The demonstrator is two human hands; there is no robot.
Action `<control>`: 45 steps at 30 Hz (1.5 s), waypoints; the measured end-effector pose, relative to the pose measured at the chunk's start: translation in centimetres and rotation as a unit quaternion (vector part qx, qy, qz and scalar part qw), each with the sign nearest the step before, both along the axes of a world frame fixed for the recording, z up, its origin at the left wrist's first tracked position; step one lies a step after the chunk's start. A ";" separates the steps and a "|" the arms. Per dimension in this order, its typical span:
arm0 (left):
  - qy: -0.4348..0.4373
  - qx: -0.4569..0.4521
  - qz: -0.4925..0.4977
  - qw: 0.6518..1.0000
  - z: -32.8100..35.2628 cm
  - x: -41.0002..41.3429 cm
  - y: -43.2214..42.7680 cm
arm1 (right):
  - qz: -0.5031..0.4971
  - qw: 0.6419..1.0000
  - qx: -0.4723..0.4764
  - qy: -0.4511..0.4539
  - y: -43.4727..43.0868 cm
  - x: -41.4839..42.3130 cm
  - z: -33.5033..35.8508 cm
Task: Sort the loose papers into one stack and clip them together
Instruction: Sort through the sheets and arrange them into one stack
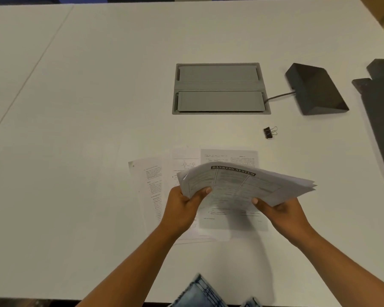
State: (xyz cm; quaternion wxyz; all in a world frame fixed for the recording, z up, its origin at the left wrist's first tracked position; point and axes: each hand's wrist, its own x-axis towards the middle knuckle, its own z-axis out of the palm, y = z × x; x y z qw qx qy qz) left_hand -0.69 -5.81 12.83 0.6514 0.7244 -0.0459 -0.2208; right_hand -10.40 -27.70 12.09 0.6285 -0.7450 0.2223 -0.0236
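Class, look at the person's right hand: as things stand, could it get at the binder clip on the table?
Probably not yet. The right hand has its grip on the sheaf of papers, as does the left hand. The binder clip lies alone beyond them, with nothing across the path.

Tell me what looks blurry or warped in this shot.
Head view: the held papers and the dark object at the right edge are motion-smeared; the wide lens bends the table edges; the binder clip is fairly crisp; soft shadow lies under both hands.
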 end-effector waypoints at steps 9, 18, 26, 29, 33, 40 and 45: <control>0.118 -0.023 -0.001 0.993 0.1 0.1 1.6 | -0.038 0.990 0.132 0.037 0.8 0.0 0.8; 0.165 0.010 0.066 0.984 -0.9 -1.1 5.2 | -0.096 0.964 -0.043 0.244 0.7 0.8 -3.4; 0.157 0.026 0.101 0.982 -1.4 -1.0 8.9 | -0.076 0.844 -0.264 0.461 3.8 0.8 -7.6; 0.158 0.031 0.118 0.980 -1.7 -1.4 9.9 | -0.101 0.872 -0.230 0.420 4.1 0.7 -8.5; 0.167 0.032 0.133 0.976 -2.3 -2.0 10.7 | -0.109 0.906 -0.157 0.378 3.5 0.6 -8.5; 0.177 0.040 0.147 0.972 -3.3 -2.4 10.8 | -0.051 0.893 -0.227 0.385 6.5 0.9 -8.3; 0.179 0.036 0.151 0.971 -3.5 -2.3 10.7 | -0.042 0.890 -0.242 0.384 8.1 1.7 -8.5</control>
